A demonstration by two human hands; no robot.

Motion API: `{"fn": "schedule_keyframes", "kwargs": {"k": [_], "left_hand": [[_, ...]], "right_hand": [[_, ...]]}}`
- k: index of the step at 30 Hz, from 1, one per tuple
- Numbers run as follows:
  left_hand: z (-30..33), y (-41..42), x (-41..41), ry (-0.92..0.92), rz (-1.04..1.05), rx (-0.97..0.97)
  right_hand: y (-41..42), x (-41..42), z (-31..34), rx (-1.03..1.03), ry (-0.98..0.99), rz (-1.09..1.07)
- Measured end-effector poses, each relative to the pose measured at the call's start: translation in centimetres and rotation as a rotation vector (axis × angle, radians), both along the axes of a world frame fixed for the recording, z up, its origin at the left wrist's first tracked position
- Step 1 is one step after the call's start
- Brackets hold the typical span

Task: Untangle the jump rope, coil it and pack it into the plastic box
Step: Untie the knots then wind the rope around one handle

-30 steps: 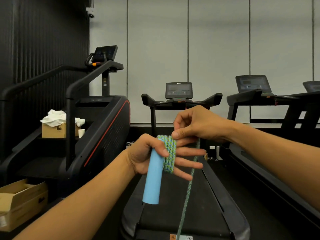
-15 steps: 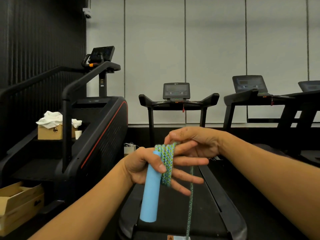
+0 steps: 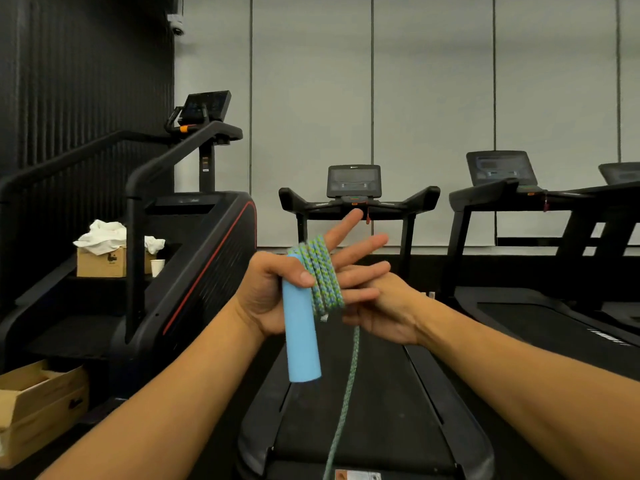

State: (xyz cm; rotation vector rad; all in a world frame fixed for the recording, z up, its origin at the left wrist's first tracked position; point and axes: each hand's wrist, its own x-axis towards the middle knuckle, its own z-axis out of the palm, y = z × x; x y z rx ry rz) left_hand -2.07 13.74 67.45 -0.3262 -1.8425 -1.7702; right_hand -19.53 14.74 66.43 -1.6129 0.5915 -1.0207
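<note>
Raised, left hand (image 3: pixel 273 296) fingers (image 3: pixel 349 251) splay through rope coils (image 3: pixel 320 275).

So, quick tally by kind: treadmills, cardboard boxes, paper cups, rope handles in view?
Treadmills: 3
Cardboard boxes: 2
Paper cups: 1
Rope handles: 1
Total: 7
</note>
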Motion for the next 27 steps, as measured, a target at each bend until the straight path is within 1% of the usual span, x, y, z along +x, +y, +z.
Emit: {"fn": "schedule_keyframes", "kwargs": {"k": [2,4,6,9,11,14,19,23,25,27], "left_hand": [[0.5,-0.5,1.2,0.014,0.031,0.015],[0.8,-1.0,2.6,0.004,0.139,0.020],[0.7,-1.4,3.8,-0.019,0.223,0.033],[0.5,-1.7,4.5,-0.041,0.256,0.041],[0.3,-1.6,4.7,-0.056,0.273,0.057],[-0.2,-1.7,4.6,-0.097,0.169,0.126],[0.5,-1.9,3.4,-0.233,0.060,-0.004],[2.7,-1.7,2.5,-0.288,0.090,-0.099],[3.6,-1.4,2.4,-0.318,0.132,-0.125],[3.8,-1.4,2.3,-0.352,0.132,-0.136]], "right_hand": [[-0.9,1.1,-0.9,0.025,0.080,-0.006],[-0.9,0.9,-1.3,0.042,0.199,0.041],[0.3,0.3,-1.2,0.009,0.340,0.074],[1.6,0.5,-0.2,-0.051,0.516,0.124],[2.1,0.2,1.2,-0.109,0.610,0.120],[2.5,-0.3,3.8,-0.215,0.673,0.023],[2.7,0.1,7.1,-0.386,0.713,-0.149],[2.5,0.2,9.5,-0.539,0.769,-0.307],[2.6,0.1,10.6,-0.619,0.791,-0.388],[2.7,0.2,11.4,-0.720,0.808,-0.439]]}}
